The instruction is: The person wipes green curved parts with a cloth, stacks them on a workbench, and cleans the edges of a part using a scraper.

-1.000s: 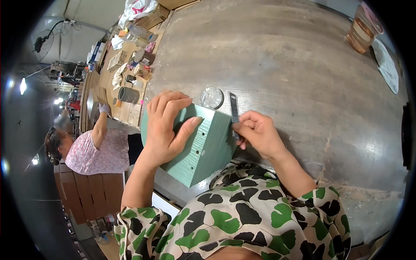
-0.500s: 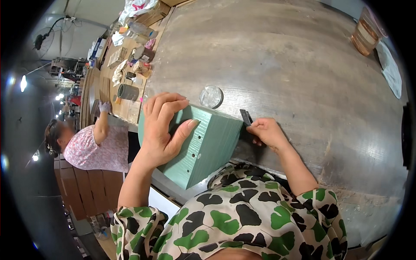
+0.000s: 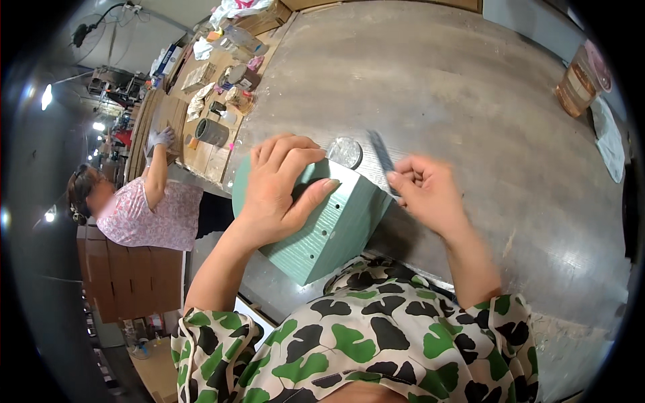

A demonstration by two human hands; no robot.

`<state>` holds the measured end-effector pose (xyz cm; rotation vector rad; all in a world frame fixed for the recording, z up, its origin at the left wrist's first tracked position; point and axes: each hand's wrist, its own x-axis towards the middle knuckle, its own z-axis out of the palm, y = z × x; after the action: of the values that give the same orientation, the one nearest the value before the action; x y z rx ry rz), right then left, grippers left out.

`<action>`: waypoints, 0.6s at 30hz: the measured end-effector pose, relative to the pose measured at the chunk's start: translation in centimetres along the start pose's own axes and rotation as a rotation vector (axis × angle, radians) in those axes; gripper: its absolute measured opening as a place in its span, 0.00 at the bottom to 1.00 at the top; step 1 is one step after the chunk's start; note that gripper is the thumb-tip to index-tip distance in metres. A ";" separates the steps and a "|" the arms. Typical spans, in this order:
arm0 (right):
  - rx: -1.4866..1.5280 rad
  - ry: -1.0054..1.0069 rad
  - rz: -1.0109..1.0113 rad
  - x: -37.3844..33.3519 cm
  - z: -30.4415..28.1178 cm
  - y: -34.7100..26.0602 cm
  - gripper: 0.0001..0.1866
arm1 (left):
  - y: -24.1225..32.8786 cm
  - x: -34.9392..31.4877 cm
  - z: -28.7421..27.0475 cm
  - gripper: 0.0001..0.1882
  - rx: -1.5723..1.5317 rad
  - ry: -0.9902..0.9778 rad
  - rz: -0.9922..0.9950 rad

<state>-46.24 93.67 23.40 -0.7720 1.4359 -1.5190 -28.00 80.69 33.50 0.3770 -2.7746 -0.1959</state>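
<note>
My left hand (image 3: 282, 191) grips the upper edge of a mint-green painted wooden piece (image 3: 353, 215), fingers curled over it and thumb on its top face. The piece is block-shaped, with several small dark holes along one face. To its right, my right hand (image 3: 430, 191) pinches a dark, flat, scraper-like strip (image 3: 381, 153) between thumb and fingers. The strip points away from me and is blurred by motion; its exact kind is unclear. Just beyond the green piece sits a small round container (image 3: 345, 153) of greyish material.
A brown wood-grain table (image 3: 430, 80) spreads ahead. At left, a side bench holds a grey cylindrical cup (image 3: 211, 132), jars and crumpled cloths. A transparent container (image 3: 576, 87) of brown contents stands far right beside a pale cloth (image 3: 607, 141). Another person (image 3: 151, 208) works at left.
My right hand has lifted slightly and swung the strip up beyond the green piece's corner. My left hand keeps its hold. The whole view has shifted a little.
</note>
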 end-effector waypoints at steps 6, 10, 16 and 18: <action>0.038 0.081 -0.093 -2.8 2.4 1.3 0.05 | -0.1 -0.1 0.3 0.15 -0.022 -0.023 -0.001; 0.333 0.020 -0.093 -3.5 3.0 -4.1 0.07 | 0.1 -0.4 -0.2 0.15 -0.001 -0.006 -0.008; 0.432 0.073 0.044 -3.3 4.1 0.6 0.08 | 0.2 -0.1 -0.1 0.15 -0.025 -0.018 -0.014; 0.482 0.091 0.160 -3.2 3.3 5.9 0.08 | 0.2 0.0 0.1 0.14 -0.014 0.003 0.024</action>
<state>-40.91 95.42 18.45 -0.2929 1.0970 -1.6969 -28.03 80.87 33.45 0.3397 -2.7721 -0.2091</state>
